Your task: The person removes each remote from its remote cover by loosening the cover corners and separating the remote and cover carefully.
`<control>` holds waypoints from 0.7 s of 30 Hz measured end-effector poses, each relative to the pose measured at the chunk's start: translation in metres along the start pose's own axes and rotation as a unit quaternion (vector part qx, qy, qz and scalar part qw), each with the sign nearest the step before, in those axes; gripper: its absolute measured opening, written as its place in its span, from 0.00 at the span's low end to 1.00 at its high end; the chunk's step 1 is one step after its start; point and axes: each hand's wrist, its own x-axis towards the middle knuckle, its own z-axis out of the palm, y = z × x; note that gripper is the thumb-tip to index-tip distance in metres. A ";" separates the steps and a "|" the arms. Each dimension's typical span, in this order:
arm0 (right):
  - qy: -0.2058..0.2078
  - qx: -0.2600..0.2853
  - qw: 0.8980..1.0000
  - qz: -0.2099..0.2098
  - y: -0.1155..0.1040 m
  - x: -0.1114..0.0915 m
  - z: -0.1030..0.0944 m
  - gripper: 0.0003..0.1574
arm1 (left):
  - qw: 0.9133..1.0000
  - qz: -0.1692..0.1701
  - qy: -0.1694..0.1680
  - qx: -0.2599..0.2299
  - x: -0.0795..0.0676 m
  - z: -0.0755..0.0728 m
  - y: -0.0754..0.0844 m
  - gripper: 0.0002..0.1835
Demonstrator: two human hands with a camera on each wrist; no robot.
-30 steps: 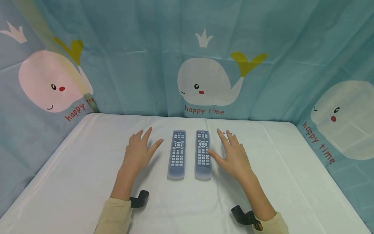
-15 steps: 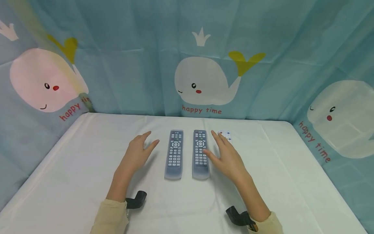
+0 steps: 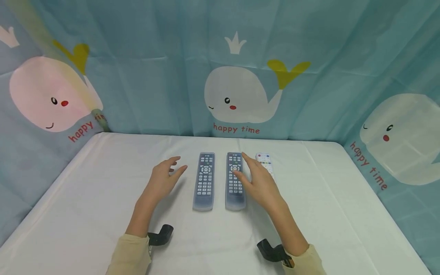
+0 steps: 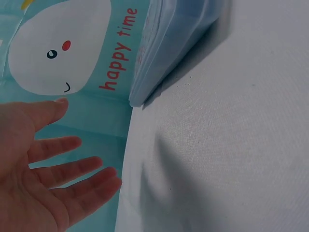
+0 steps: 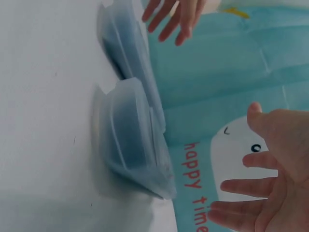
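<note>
Hiding white remote [image 3: 264, 161] partly — right grip [image 3: 262, 185], thumb [image 3: 243, 179] overlapping nearer blue remote [image 3: 235, 195]

Smooth, translucent plastic sheathes two remotes [image 3: 204, 181] [image 3: 234, 188] on matt, woven cloth [image 4: 241, 130]

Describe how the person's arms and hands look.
The left hand and right hand are bare, without gloves. The left sleeve and right sleeve are plain beige. A black, elbow-shaped left fitting and matching right fitting protrude beside them.

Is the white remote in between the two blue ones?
No, the white remote lies to the right of both blue remotes, partly hidden by the right hand.
</note>
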 end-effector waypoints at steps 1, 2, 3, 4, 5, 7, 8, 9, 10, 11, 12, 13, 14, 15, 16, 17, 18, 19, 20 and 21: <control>0.001 0.002 1.000 0.002 -0.002 0.000 0.001 0.46 | 1.000 -0.001 0.000 -0.003 0.000 0.000 0.000 0.32; 0.001 0.004 1.000 0.003 -0.003 0.001 0.001 0.46 | 1.000 -0.002 0.001 -0.005 0.000 0.001 -0.001 0.32; 0.002 0.006 1.000 0.004 -0.005 0.002 0.002 0.45 | 1.000 -0.003 0.003 -0.007 0.001 0.001 -0.001 0.31; 0.004 0.008 1.000 0.004 -0.007 0.002 0.003 0.45 | 1.000 -0.003 0.004 -0.007 0.001 0.002 -0.001 0.31; 0.004 0.011 1.000 0.004 -0.008 0.002 0.003 0.45 | 1.000 -0.003 0.006 -0.008 0.001 0.003 -0.002 0.31; 0.006 0.015 1.000 0.001 -0.012 0.003 0.004 0.44 | 1.000 -0.003 0.008 -0.009 0.002 0.004 -0.003 0.30; 0.007 0.018 1.000 -0.002 -0.013 0.004 0.005 0.43 | 1.000 -0.003 0.009 -0.010 0.002 0.004 -0.003 0.30; 0.007 0.021 1.000 -0.005 -0.015 0.004 0.005 0.43 | 1.000 -0.002 0.010 -0.011 0.002 0.005 -0.003 0.30; 0.007 0.025 1.000 -0.009 -0.016 0.004 0.006 0.42 | 1.000 -0.002 0.011 -0.013 0.002 0.005 -0.004 0.29; 0.007 0.029 0.999 -0.011 -0.017 0.005 0.007 0.41 | 1.000 -0.002 0.013 -0.015 0.002 0.005 -0.004 0.29; 0.008 0.033 0.999 -0.014 -0.019 0.005 0.008 0.41 | 1.000 -0.002 0.014 -0.017 0.002 0.006 -0.004 0.29; 0.009 0.038 0.999 -0.016 -0.020 0.005 0.009 0.40 | 1.000 -0.002 0.015 -0.020 0.002 0.006 -0.005 0.29; 0.009 0.042 0.999 -0.018 -0.021 0.006 0.010 0.40 | 1.000 -0.002 0.015 -0.024 0.002 0.006 -0.005 0.29; 0.010 0.048 0.999 -0.019 -0.022 0.006 0.011 0.40 | 0.999 -0.003 0.015 -0.028 0.002 0.006 -0.005 0.28; 0.011 0.054 0.998 -0.020 -0.023 0.007 0.012 0.40 | 0.999 -0.004 0.014 -0.032 0.002 0.006 -0.005 0.28; 0.011 0.060 0.998 -0.020 -0.024 0.007 0.013 0.40 | 0.999 -0.005 0.013 -0.036 0.002 0.006 -0.006 0.28; 0.011 0.069 0.997 -0.023 -0.024 0.007 0.014 0.39 | 0.999 -0.006 0.010 -0.042 0.002 0.006 -0.006 0.28; 0.011 0.079 0.996 -0.025 -0.025 0.007 0.015 0.39 | 0.999 -0.007 0.007 -0.047 0.003 0.006 -0.006 0.28; 0.009 0.091 0.995 -0.025 -0.025 0.008 0.016 0.38 | 0.998 -0.007 0.003 -0.055 0.003 0.007 -0.006 0.28; 0.008 0.102 0.994 -0.025 -0.025 0.008 0.017 0.38 | 0.998 -0.006 0.000 -0.062 0.003 0.007 -0.006 0.28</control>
